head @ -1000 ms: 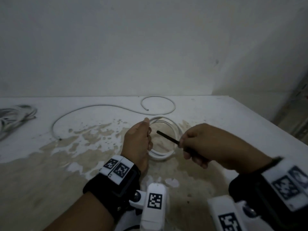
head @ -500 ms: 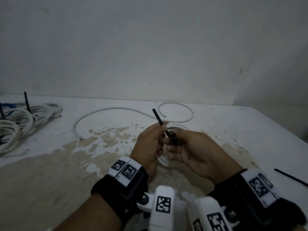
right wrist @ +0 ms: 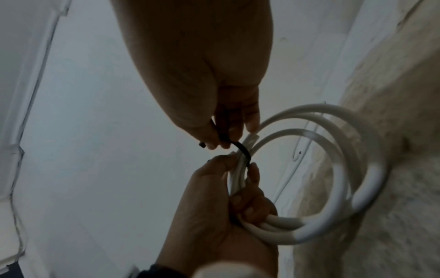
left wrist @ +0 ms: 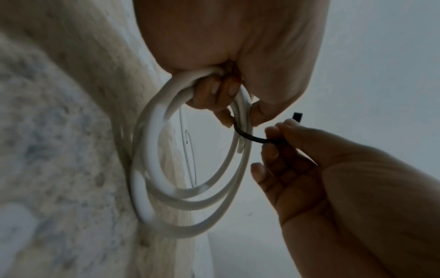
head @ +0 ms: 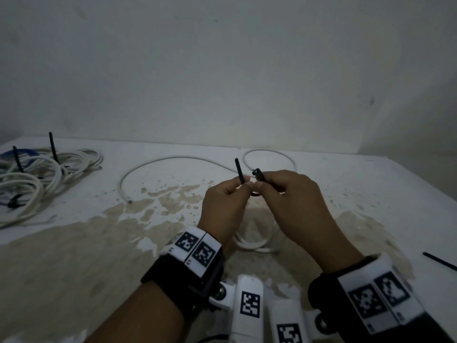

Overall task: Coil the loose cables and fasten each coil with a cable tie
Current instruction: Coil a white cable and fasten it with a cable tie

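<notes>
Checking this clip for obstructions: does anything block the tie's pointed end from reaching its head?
Nothing visible does. The black cable tie wraps under the white coil; left hand holds the tail, right hand the head, a clear gap between them.

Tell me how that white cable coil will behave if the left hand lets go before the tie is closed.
The white cable coil would probably spring open: its loops already fan apart away from the left hand. It looks fairly stiff, holding round curves. The black cable tie, unlocked, likely wouldn't restrain it.

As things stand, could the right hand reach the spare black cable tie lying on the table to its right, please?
Probably not yet: the right hand pinches the head end of the black cable tie wrapped around the white coil. The path to the spare tie looks unobstructed.
</notes>
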`<state>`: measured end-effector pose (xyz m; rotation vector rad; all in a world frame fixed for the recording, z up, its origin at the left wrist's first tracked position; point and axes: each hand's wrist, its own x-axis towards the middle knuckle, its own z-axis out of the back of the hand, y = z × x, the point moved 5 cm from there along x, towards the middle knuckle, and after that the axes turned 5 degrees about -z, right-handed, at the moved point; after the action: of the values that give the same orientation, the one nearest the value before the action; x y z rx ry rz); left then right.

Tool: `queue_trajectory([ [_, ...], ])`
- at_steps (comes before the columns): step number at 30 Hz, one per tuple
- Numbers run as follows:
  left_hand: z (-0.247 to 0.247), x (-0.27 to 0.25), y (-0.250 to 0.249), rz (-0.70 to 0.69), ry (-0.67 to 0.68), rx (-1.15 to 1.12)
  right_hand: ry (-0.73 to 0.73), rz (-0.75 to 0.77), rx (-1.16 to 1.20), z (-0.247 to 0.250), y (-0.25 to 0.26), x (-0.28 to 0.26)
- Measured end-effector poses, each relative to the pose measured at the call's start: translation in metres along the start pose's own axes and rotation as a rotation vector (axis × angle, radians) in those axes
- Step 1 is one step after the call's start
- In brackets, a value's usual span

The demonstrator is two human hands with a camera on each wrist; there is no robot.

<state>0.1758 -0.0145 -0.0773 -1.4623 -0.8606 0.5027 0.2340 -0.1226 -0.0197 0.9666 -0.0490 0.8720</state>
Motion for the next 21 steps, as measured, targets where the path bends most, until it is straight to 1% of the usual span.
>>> queue_trajectory([
  [3,0.0,0.0,-0.001,-0.046,0.006,0.073,-0.065,-0.037,0.093,-0.002,-0.008,-0.002],
  [5,-0.001,0.0,-0.002,-0.072,0.018,0.072,-0.105,-0.057,0.174,-0.001,-0.015,-0.004],
  [8,-0.004,-0.001,-0.006,-0.125,0.051,0.13,-0.166,-0.054,0.262,0.005,-0.021,-0.007],
  [13,-0.009,-0.005,-0.008,-0.169,0.075,0.194,-0.262,0.002,0.23,0.011,-0.02,-0.01],
  [17,-0.012,-0.009,-0.013,-0.249,0.096,0.286,-0.352,0.068,0.211,0.015,-0.018,-0.012],
  [21,-0.014,-0.012,-0.016,-0.292,0.098,0.319,-0.375,0.117,0.211,0.016,-0.017,-0.013],
])
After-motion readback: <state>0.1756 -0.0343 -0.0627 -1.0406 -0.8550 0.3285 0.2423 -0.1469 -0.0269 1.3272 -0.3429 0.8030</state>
